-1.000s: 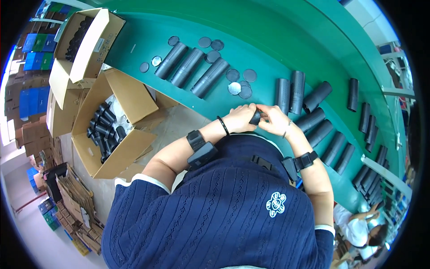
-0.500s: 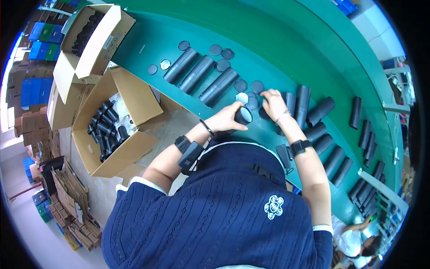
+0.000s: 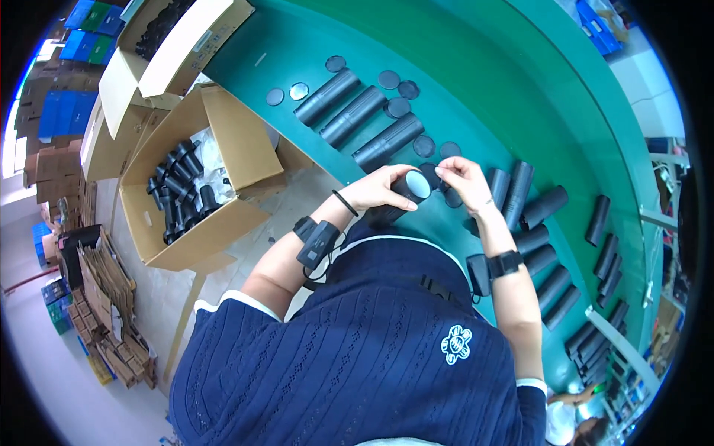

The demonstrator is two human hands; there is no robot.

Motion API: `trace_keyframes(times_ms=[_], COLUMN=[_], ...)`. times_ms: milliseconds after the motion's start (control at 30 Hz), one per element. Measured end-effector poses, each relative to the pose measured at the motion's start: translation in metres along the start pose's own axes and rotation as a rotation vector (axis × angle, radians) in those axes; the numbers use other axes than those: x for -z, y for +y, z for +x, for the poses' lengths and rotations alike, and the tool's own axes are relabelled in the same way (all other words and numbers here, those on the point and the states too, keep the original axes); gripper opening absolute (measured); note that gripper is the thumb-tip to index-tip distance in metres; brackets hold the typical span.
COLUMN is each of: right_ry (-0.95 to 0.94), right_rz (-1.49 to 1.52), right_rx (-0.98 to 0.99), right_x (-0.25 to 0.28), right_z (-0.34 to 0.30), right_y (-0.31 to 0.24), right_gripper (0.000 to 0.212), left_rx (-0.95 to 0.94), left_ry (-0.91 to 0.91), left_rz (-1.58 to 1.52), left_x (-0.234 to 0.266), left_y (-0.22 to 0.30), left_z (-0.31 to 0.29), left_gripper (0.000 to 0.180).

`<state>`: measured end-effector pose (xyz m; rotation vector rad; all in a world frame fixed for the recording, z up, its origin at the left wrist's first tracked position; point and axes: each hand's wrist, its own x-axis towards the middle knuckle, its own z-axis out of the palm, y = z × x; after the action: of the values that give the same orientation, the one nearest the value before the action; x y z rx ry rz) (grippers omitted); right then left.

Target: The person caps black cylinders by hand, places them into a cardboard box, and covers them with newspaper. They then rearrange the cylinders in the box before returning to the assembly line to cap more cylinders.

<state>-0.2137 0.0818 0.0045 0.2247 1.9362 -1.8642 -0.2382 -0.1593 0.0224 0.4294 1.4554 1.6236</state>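
Note:
My left hand (image 3: 381, 189) is wrapped around a black tube (image 3: 387, 214), its round end tipped up and showing a pale face with a dark rim. Most of the tube is hidden by the hand and my body. Just to the right, my right hand (image 3: 467, 186) pinches the edge of a thin black round cap (image 3: 429, 175), close beside the tube's end. More black caps (image 3: 449, 150) lie flat on the green table around and beyond the hands. Three black tubes (image 3: 388, 143) rest side by side at the far left of my hands.
The green table (image 3: 476, 134) carries several more black tubes (image 3: 554, 286) on the right. On the left stands an open cardboard box (image 3: 245, 152) with black parts inside; another carton (image 3: 190, 56) is behind it. A metal bar (image 3: 628, 353) crosses the right edge. Another person is at lower right.
My right hand has lifted a black cap from the table and brought it near the tube. The tube's end has turned to show more of its pale face. The view has shifted slightly.

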Motion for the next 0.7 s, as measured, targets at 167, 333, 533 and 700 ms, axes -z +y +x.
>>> trace_keyframes(times_ms=[167,333,533,700], right_ry=[-0.341,-0.351,-0.092,-0.073], right_rz=[0.606,0.702,0.429,-0.410], right_rx=[-0.069,0.003,0.153,0.365], right_x=[0.008,0.016,0.033,0.013], right_z=[-0.040,-0.053,-0.074,-0.093], right_y=[-0.013,-0.005,-0.012,-0.041], right_gripper=[0.054,0.058,0.060,0.059], left_rx=[0.018,0.036,-0.014,0.049], left_ry=[-0.133,-0.221,-0.246,-0.254], left_rz=[-0.292,-0.264,-0.001,0.128], left_x=[-0.013,-0.024,-0.031,-0.042], left_y=[0.011,0.010,0.004,0.008], left_z=[0.014,0.032,0.039,0.033], left_gripper=[0.062,0.062,0.065,0.072])
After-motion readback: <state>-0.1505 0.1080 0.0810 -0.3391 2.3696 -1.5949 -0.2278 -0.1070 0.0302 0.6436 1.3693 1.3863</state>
